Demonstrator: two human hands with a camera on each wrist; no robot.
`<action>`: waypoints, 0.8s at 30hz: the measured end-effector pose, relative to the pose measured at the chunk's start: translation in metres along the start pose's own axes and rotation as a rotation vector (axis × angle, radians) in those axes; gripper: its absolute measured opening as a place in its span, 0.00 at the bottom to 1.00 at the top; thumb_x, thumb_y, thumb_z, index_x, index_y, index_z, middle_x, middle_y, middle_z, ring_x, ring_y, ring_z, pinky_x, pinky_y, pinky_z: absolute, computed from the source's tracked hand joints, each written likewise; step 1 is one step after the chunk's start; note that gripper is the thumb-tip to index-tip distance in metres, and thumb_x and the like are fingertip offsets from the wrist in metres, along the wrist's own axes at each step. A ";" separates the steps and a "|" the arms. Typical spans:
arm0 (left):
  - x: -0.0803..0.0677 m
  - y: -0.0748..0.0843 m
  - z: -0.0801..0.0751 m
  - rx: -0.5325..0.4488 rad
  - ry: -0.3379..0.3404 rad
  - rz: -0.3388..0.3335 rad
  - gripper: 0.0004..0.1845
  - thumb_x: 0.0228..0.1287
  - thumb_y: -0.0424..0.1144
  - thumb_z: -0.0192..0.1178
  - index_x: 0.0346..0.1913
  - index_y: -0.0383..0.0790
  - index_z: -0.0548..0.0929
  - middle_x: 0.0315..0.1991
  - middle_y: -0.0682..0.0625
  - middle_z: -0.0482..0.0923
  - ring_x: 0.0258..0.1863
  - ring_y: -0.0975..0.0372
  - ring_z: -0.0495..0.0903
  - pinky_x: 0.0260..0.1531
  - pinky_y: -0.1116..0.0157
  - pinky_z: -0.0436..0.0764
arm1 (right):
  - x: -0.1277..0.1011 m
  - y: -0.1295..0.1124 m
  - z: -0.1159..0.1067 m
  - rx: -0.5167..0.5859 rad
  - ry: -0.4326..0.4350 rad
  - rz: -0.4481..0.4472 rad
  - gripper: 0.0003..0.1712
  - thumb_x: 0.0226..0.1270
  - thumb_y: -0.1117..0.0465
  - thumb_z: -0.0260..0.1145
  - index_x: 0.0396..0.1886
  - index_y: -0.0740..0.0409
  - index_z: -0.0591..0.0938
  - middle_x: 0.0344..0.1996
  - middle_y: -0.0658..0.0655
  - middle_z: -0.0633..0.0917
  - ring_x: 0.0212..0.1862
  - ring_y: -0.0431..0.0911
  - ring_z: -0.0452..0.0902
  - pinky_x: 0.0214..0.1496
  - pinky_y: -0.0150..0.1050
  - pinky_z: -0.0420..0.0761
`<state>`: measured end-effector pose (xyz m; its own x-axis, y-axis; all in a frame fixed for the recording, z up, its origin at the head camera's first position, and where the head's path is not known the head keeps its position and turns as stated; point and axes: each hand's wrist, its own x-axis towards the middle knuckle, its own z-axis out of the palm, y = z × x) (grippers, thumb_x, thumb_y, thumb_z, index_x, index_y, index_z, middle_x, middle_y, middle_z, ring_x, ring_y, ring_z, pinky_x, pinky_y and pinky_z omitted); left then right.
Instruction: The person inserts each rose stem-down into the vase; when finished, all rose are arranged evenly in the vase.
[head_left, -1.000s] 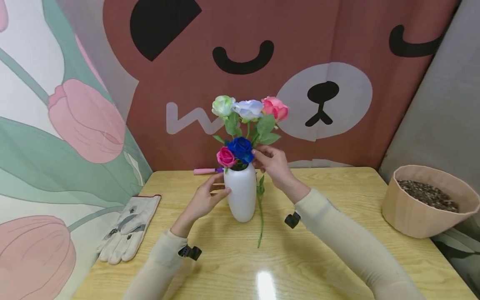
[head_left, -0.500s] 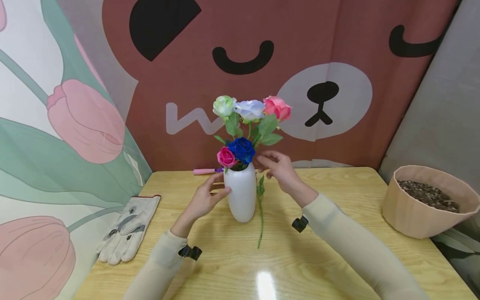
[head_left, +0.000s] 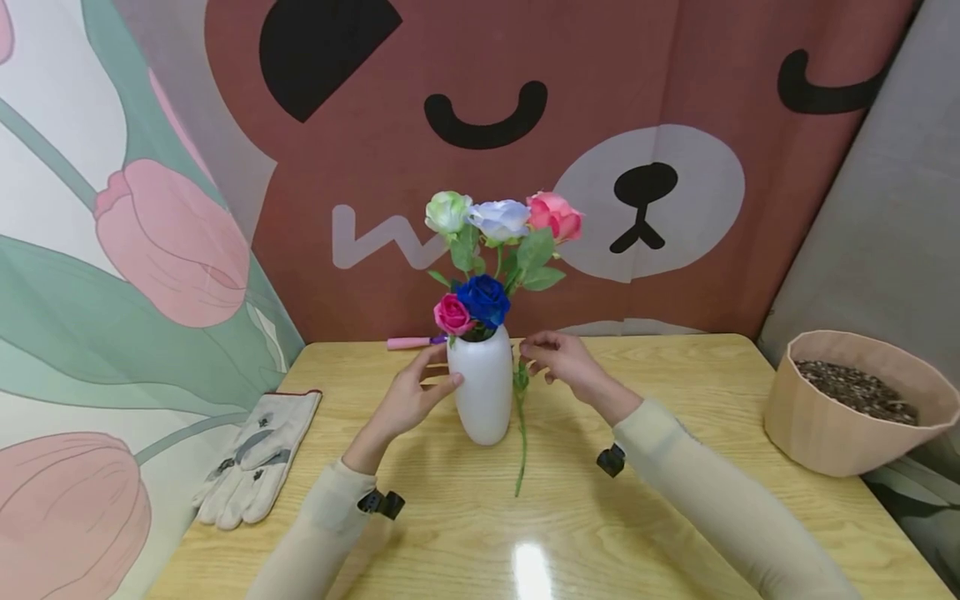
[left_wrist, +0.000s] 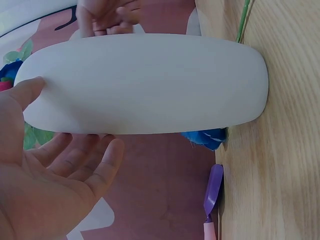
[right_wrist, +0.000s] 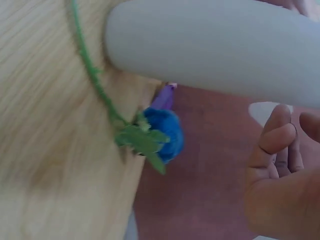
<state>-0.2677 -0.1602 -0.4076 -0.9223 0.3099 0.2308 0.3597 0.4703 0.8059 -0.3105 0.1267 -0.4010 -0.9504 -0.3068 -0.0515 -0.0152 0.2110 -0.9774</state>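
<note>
A white vase [head_left: 483, 392] stands upright on the table, holding green-white, pale blue, pink, magenta and dark blue artificial flowers [head_left: 483, 300]. My left hand [head_left: 408, 396] grips the vase's upper left side; in the left wrist view its thumb lies on one face and its fingers go behind. To the vase's right, my right hand [head_left: 566, 362] hovers with loosely curled fingers and nothing in them, apart from the vase. Below it a loose artificial rose [head_left: 522, 417] lies on the table, stem towards me. Its blue bloom [right_wrist: 169, 134] shows in the right wrist view; the vase hides it in the head view.
A purple trowel with a pink handle [head_left: 408, 342] lies at the table's back edge, partly behind the vase. Work gloves [head_left: 258, 454] rest at the left edge. A tan pot [head_left: 817, 425] of dark soil stands at the right. Printed curtains hang behind.
My right hand has left the dark blue rose in the vase and moved right and down towards the loose stem. The bouquet shifted slightly right at first. My left hand stays on the vase.
</note>
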 end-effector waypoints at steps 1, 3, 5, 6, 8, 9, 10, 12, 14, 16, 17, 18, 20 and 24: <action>0.000 0.000 0.000 0.001 0.001 0.002 0.32 0.70 0.52 0.62 0.73 0.53 0.66 0.66 0.45 0.74 0.64 0.48 0.77 0.58 0.47 0.81 | 0.001 0.003 0.000 -0.015 -0.005 0.009 0.19 0.76 0.52 0.59 0.57 0.61 0.79 0.49 0.63 0.84 0.51 0.64 0.80 0.31 0.35 0.75; 0.000 0.000 0.000 0.006 0.003 0.005 0.32 0.70 0.52 0.62 0.73 0.52 0.66 0.66 0.45 0.75 0.64 0.48 0.76 0.59 0.47 0.81 | 0.003 0.010 0.000 -0.041 -0.013 0.030 0.20 0.76 0.53 0.59 0.56 0.62 0.79 0.48 0.62 0.84 0.48 0.61 0.81 0.32 0.36 0.75; 0.000 -0.001 0.000 0.010 0.004 0.005 0.32 0.69 0.52 0.62 0.73 0.53 0.66 0.66 0.45 0.75 0.64 0.48 0.77 0.59 0.47 0.81 | 0.006 0.018 0.000 -0.052 -0.014 0.056 0.20 0.75 0.52 0.60 0.56 0.62 0.80 0.47 0.61 0.85 0.47 0.58 0.83 0.32 0.37 0.75; 0.000 -0.001 0.000 0.012 0.004 0.006 0.32 0.69 0.53 0.62 0.73 0.53 0.66 0.66 0.45 0.75 0.64 0.48 0.77 0.58 0.47 0.81 | 0.008 0.022 0.000 -0.063 -0.019 0.061 0.21 0.75 0.52 0.61 0.57 0.63 0.80 0.47 0.61 0.85 0.46 0.58 0.83 0.32 0.38 0.75; 0.000 -0.001 0.000 0.011 0.005 0.010 0.32 0.69 0.53 0.62 0.73 0.53 0.66 0.66 0.45 0.75 0.64 0.48 0.77 0.59 0.47 0.80 | 0.010 0.030 0.001 -0.078 -0.020 0.078 0.21 0.75 0.51 0.61 0.57 0.62 0.80 0.48 0.61 0.86 0.46 0.58 0.83 0.33 0.39 0.75; 0.000 -0.001 0.000 0.010 0.005 0.013 0.32 0.69 0.52 0.62 0.73 0.53 0.66 0.66 0.45 0.75 0.64 0.48 0.76 0.59 0.47 0.80 | 0.012 0.033 0.001 -0.087 -0.019 0.084 0.22 0.75 0.52 0.61 0.57 0.62 0.80 0.48 0.62 0.86 0.47 0.59 0.83 0.33 0.39 0.76; 0.000 -0.001 0.000 0.008 0.006 0.015 0.32 0.69 0.52 0.62 0.73 0.52 0.66 0.66 0.45 0.75 0.64 0.48 0.76 0.59 0.46 0.80 | 0.013 0.037 0.001 -0.098 -0.016 0.089 0.22 0.75 0.52 0.61 0.57 0.62 0.80 0.48 0.62 0.86 0.48 0.60 0.83 0.33 0.39 0.76; 0.001 -0.002 0.000 0.004 0.005 0.019 0.32 0.69 0.52 0.62 0.73 0.52 0.66 0.66 0.45 0.75 0.64 0.48 0.77 0.59 0.46 0.80 | 0.016 0.045 0.003 -0.124 -0.012 0.096 0.22 0.75 0.52 0.60 0.58 0.63 0.80 0.47 0.61 0.86 0.49 0.61 0.83 0.34 0.40 0.77; 0.001 -0.003 0.000 0.001 0.005 0.018 0.32 0.69 0.52 0.62 0.73 0.53 0.66 0.66 0.45 0.75 0.64 0.47 0.77 0.58 0.46 0.81 | 0.018 0.052 0.005 -0.142 -0.010 0.110 0.22 0.75 0.53 0.59 0.59 0.63 0.80 0.47 0.61 0.86 0.50 0.61 0.83 0.34 0.40 0.76; 0.001 -0.003 0.000 0.000 0.003 0.016 0.32 0.69 0.52 0.62 0.73 0.54 0.66 0.66 0.45 0.75 0.64 0.47 0.77 0.58 0.46 0.81 | 0.020 0.057 0.006 -0.160 -0.014 0.122 0.22 0.76 0.53 0.59 0.59 0.63 0.80 0.48 0.63 0.86 0.50 0.61 0.83 0.34 0.39 0.76; 0.001 -0.004 0.000 0.000 0.002 0.013 0.32 0.69 0.52 0.62 0.73 0.54 0.66 0.66 0.45 0.75 0.64 0.47 0.77 0.58 0.46 0.81 | 0.020 0.060 0.007 -0.167 -0.018 0.128 0.22 0.76 0.53 0.58 0.60 0.64 0.79 0.49 0.64 0.86 0.50 0.60 0.83 0.34 0.39 0.76; 0.001 -0.004 0.000 -0.003 0.001 0.010 0.32 0.69 0.52 0.62 0.73 0.54 0.66 0.66 0.45 0.75 0.64 0.46 0.76 0.58 0.45 0.81 | 0.021 0.062 0.007 -0.173 -0.019 0.133 0.22 0.76 0.53 0.58 0.60 0.63 0.79 0.49 0.64 0.85 0.50 0.60 0.83 0.33 0.38 0.75; 0.001 -0.004 0.000 -0.008 0.000 0.006 0.32 0.69 0.52 0.62 0.73 0.54 0.66 0.66 0.45 0.74 0.64 0.47 0.76 0.59 0.45 0.80 | 0.021 0.065 0.008 -0.187 -0.022 0.142 0.22 0.76 0.54 0.58 0.60 0.63 0.79 0.51 0.65 0.85 0.49 0.58 0.84 0.33 0.38 0.75; 0.001 -0.004 0.000 -0.024 -0.005 -0.005 0.32 0.70 0.50 0.62 0.73 0.53 0.66 0.67 0.44 0.74 0.65 0.46 0.75 0.60 0.43 0.79 | 0.023 0.072 0.010 -0.232 -0.015 0.140 0.20 0.75 0.54 0.59 0.58 0.61 0.81 0.48 0.63 0.87 0.44 0.52 0.85 0.32 0.37 0.77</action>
<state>-0.2701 -0.1620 -0.4109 -0.9234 0.3116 0.2243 0.3516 0.4520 0.8198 -0.3307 0.1258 -0.4746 -0.9436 -0.2730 -0.1876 0.0437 0.4588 -0.8875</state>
